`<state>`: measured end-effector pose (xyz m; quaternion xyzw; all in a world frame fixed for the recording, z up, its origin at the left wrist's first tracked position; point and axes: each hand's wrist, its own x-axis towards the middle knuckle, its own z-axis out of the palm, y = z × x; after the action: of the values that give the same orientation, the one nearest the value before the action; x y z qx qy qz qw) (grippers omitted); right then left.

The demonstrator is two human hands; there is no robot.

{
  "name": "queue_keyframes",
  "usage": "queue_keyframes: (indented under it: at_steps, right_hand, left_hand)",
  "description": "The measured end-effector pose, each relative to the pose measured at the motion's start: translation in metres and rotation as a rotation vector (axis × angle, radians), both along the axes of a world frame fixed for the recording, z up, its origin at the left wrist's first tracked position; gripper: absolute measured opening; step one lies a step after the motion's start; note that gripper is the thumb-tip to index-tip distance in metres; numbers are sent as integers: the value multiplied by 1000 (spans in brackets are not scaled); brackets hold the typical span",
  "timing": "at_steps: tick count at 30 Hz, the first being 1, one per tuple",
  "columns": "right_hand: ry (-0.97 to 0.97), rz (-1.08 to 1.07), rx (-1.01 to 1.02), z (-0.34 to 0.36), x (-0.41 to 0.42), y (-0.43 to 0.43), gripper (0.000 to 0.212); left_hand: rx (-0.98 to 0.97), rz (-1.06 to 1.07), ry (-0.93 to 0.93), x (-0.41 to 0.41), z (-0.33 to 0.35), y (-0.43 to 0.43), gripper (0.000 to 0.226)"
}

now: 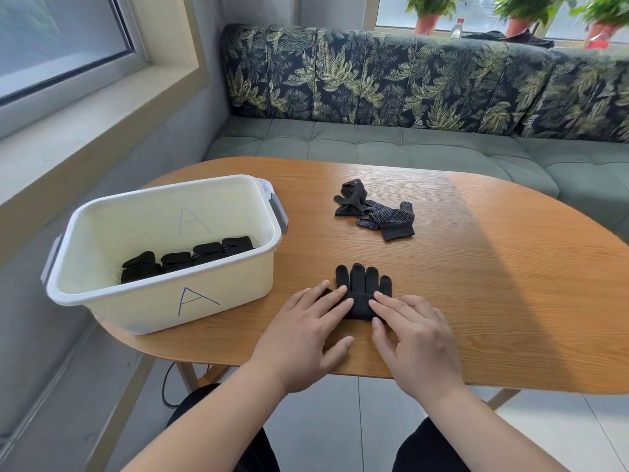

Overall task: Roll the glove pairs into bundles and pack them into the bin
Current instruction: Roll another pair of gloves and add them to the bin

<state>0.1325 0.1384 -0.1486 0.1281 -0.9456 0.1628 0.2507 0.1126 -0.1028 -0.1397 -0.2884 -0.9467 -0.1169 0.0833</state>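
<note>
Left hand (306,323) and right hand (417,338), fingers extended and grasping nothing, press the near end of the glove pair (362,284) flat on the table (493,284), apparently to start a tight roll (bin (163,311), close left, holds bundles (187,259)).

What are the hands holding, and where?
Nothing gripped: the left hand and right hand press their fingers on the cuff end of the black glove pair.

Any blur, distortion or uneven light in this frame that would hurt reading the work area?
Head view: soft daylight, a diagonal shade edge across the table; left hand, right hand and glove sharp; plants at the top blurred; wide-angle bending curves the window sill; black bundles show little detail.
</note>
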Motion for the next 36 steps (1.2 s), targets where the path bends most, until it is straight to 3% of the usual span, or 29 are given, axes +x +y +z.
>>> queue_keyframes:
  at_steps: [5,14,21,29,36]
  right_hand:
    - [-9,8,-12,0,1,1,32]
    - [-86,22,-49,4,0,2,36]
    - [-103,101,-86,7,1,4,38]
    - [-90,125,-222,11,1,8,38]
    - [-214,68,-456,15,-1,12,34]
  left_hand:
    - [31,-5,86,3,1,0,61]
    - [132,26,-21,1,3,-3,55]
    - [214,1,9,2,5,-5,41]
    - [275,10,2,7,12,-7,39]
    - [336,41,22,9,16,-7,28]
